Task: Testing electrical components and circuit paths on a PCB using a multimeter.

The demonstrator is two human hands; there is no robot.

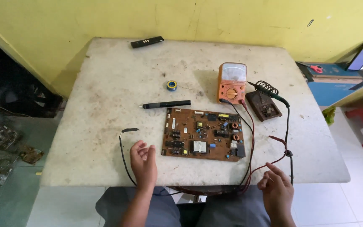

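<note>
Yellow walls meet behind a pale, stained stone surface (106, 105) that fills the middle of the frame. Just right of centre on it lies a brown circuit board (203, 134), flat, component side up, its long edge running left to right.

At the lower centre the left hand (143, 162) hovers over the near edge just left of the board — fingers loosely curled, palm open, gripping nothing. A thin black cable (122, 155) loops past its left side, one end lying on the surface and the rest dropping over the near edge. At the lower right the right hand (277, 191) sits beyond the near edge, fingers partly bent with the forefinger out, close to the red test lead (274, 159); whether it touches the wire cannot be told, and it clasps nothing clearly.

Red and black leads run along the board's right side up to an orange analogue multimeter (232, 83) standing just above the board's upper right corner. Right of the meter rests a dark soldering-iron stand (264, 106) with a coiled holder — a green-handled iron (279, 97) lies across it. Above the board's left end lies a black pen-shaped tool (167, 104), and further up a small blue-and-yellow solder reel (172, 85). A black remote control (147, 41) lies at the far edge, upper centre. Scissors with red handles (316, 68) rest on a blue box at the upper right.
</note>
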